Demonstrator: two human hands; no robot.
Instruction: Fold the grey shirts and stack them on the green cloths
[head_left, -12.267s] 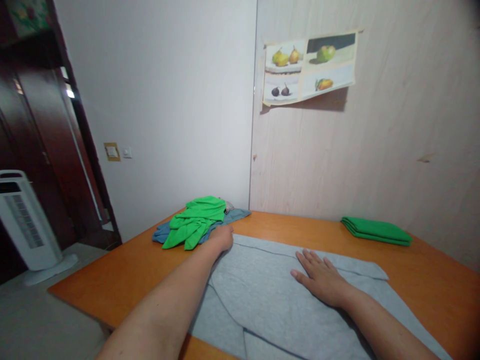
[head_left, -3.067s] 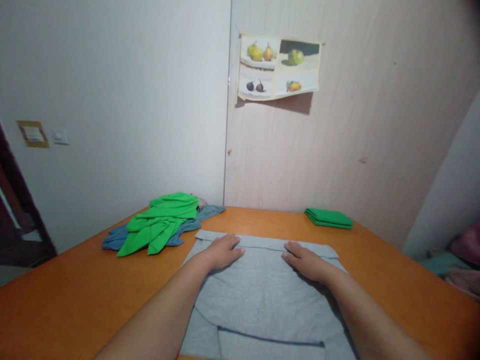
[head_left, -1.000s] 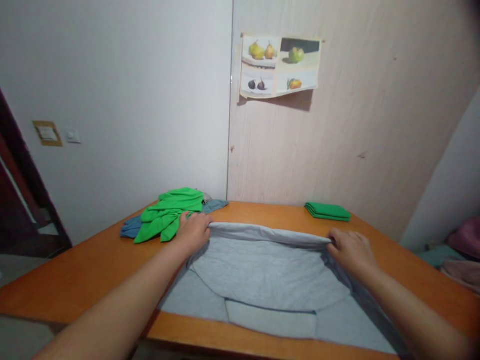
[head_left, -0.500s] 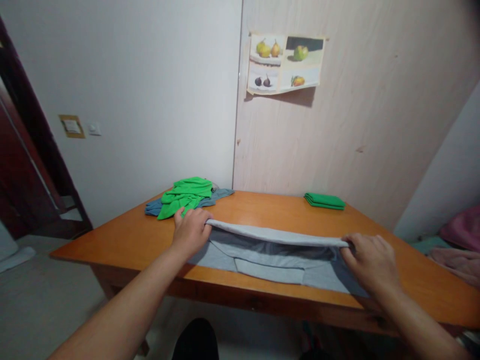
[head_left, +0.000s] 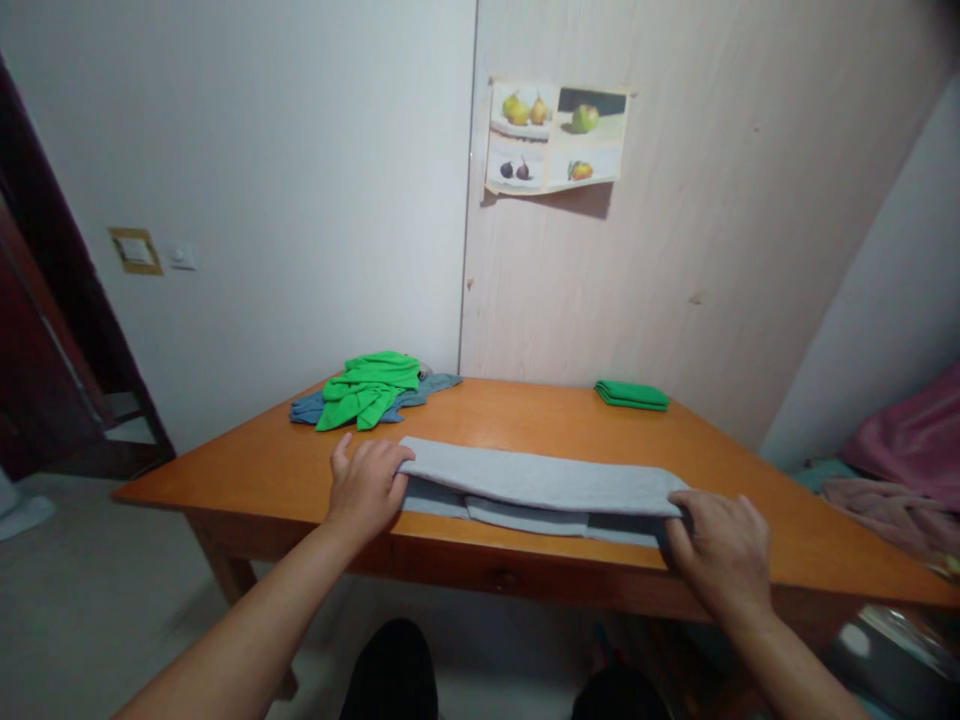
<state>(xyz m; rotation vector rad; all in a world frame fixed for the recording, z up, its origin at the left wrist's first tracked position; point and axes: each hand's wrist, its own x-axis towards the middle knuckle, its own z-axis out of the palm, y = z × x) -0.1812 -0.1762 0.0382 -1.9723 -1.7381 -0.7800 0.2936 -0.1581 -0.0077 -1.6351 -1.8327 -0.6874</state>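
Wooden worktop (head_left: 525,412) by a pale wall (head_left: 315,170), and there's left hand (head_left: 366,488), right hand (head_left: 724,548), well apart, gripping a grey garment (head_left: 536,480).

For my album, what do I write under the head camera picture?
Left hand and right hand grip opposite ends of a folded gray garment on an orange table.

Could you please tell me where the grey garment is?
Low centre in the head view, the grey garment is at the near edge of the table, held between the left hand and the right hand.
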